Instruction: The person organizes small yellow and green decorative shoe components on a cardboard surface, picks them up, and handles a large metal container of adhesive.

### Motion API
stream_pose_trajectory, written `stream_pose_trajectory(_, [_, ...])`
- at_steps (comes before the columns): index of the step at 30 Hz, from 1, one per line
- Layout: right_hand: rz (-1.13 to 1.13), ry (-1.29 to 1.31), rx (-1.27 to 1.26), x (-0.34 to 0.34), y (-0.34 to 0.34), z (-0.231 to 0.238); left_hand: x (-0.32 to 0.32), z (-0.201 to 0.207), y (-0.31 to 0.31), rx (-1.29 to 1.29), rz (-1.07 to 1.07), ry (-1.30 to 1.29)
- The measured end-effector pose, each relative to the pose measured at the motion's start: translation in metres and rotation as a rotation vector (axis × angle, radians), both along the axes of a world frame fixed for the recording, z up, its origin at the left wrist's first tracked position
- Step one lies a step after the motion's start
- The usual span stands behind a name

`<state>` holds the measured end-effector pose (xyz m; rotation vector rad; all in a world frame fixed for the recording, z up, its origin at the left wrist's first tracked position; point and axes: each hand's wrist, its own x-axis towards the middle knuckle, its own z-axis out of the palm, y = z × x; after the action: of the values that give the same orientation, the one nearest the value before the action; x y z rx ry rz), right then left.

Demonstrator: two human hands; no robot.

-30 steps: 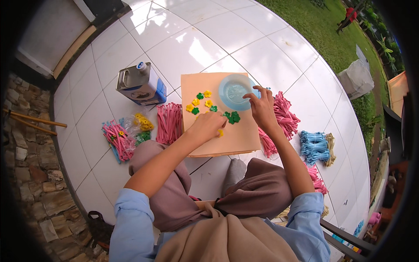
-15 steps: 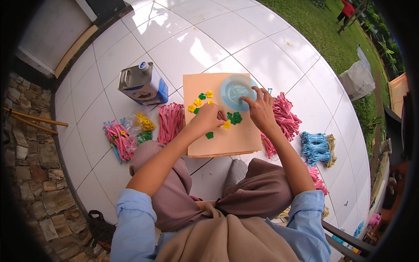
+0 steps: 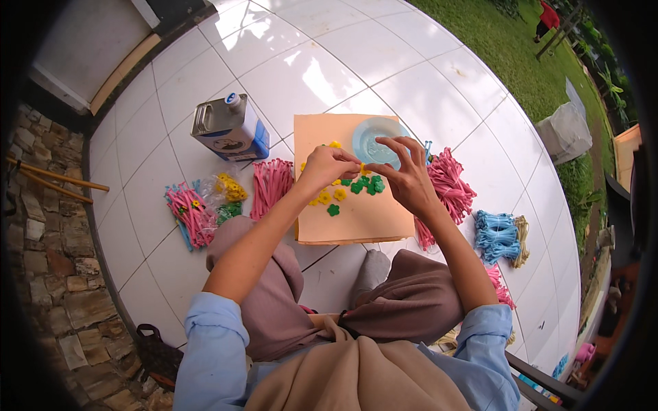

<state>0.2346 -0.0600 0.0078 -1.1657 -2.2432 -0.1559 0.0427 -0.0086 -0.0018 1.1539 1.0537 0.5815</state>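
Observation:
A small yellow plastic flower [image 3: 362,168] is pinched in the fingertips of my left hand [image 3: 325,168], above the board. My right hand [image 3: 409,179] meets it from the other side with one fingertip, its other fingers apart and raised over the rim of a light-blue dish [image 3: 363,130]. Clear, shiny stuff lies in the dish. Below my hands is a peach-coloured board [image 3: 370,222]. Scattered on it are several green flowers [image 3: 375,184] and several yellow flowers [image 3: 340,194], some partly hidden by my left hand.
A metal can [image 3: 232,130] stands left of the board. Pink strip bundles [image 3: 272,185] [image 3: 449,185] flank it. Farther left lie pink strips [image 3: 192,216] and a bag of yellow flowers [image 3: 229,186]. Blue bundles [image 3: 495,236] lie at right. A person in red [image 3: 547,17] is on the grass.
My right hand has moved left and down from the dish to meet my left hand. My left hand has risen from the board with a yellow flower. More flowers now show near it.

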Motion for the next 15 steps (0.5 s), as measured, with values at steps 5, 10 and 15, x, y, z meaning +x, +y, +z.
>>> stream_pose_trajectory(5, [0.023,-0.019,0.009,0.001,0.000,0.002,-0.002,0.001,0.000,0.002,-0.011,0.026])
stream_pose_trajectory(10, [-0.201,0.132,-0.125,0.009,0.004,-0.002,0.004,-0.015,-0.014,0.177,-0.186,0.285])
stream_pose_trajectory(15, [-0.307,0.051,-0.191,0.025,0.008,-0.032,0.010,-0.024,-0.036,0.676,-0.325,0.631])
